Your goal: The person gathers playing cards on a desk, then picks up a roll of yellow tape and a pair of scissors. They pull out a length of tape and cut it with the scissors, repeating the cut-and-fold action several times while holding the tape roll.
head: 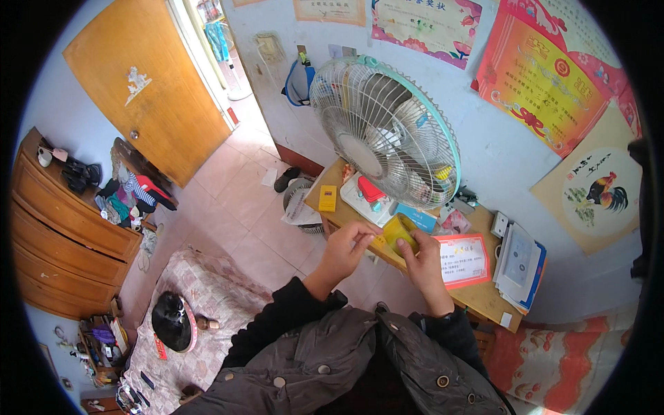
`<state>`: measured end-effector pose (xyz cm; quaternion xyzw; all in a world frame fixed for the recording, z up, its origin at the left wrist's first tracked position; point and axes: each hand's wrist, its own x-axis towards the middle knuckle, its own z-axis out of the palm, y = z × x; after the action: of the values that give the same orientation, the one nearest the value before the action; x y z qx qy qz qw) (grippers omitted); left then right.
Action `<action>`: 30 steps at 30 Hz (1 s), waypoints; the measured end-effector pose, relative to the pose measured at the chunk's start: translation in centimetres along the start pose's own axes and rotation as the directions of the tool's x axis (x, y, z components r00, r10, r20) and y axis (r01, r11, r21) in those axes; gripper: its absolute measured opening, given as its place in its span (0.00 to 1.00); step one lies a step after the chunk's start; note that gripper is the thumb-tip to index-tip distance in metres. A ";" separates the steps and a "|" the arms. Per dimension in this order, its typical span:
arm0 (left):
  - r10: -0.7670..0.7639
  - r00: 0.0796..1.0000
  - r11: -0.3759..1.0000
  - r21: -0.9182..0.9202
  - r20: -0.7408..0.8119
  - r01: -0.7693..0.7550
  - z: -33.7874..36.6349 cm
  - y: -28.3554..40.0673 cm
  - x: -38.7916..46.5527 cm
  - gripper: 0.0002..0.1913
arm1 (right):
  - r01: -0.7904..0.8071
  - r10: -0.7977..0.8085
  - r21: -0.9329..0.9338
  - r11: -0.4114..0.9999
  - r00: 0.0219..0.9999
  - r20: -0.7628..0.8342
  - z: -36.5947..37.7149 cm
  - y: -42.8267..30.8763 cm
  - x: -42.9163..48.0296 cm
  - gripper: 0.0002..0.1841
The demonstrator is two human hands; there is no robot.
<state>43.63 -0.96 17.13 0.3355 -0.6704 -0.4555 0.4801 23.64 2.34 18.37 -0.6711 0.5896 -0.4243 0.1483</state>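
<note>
My right hand (425, 259) grips a yellow roll of what looks like wide adhesive tape (397, 228), with the thumb across its side. Beside it, my left hand (345, 251) has thumb and fingertips drawn together at the roll's left edge. A small yellow patch shows just under those fingertips; whether they pinch a loose end of the tape is too small to make out. Both hands are above the front edge of a wooden desk (358, 228). Under the right hand's far side lies a red-bordered certificate (464, 262) bearing writing.
A caged electric fan (386, 135) stands at the desk's back. Near it are a yellow box (327, 198), a blue booklet (416, 218) and a stack of papers and folders (519, 264). A black cat (171, 321) lies on a cloth-covered surface at left. A waste basket (303, 202) stands by the desk.
</note>
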 end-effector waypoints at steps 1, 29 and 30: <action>0.006 0.999 0.999 0.042 0.039 -0.008 0.0 0.0 -0.1 0.03 | -0.022 0.022 0.025 0.999 1.000 -0.010 0.2 0.3 0.0 0.14; -0.285 0.957 0.950 -0.152 -0.058 0.274 -1.1 -0.7 1.2 0.05 | -0.316 0.198 0.222 0.922 0.880 0.431 -0.2 3.1 -1.7 0.16; -0.302 0.951 0.949 -0.114 -0.065 0.293 -0.9 -0.7 1.1 0.05 | -0.323 0.236 0.166 0.932 0.886 0.399 -0.2 3.1 -1.7 0.16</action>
<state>44.18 -2.47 17.01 0.4259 -0.5676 -0.5425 0.4495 21.50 3.16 15.61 -0.6252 0.5890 -0.3280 0.3931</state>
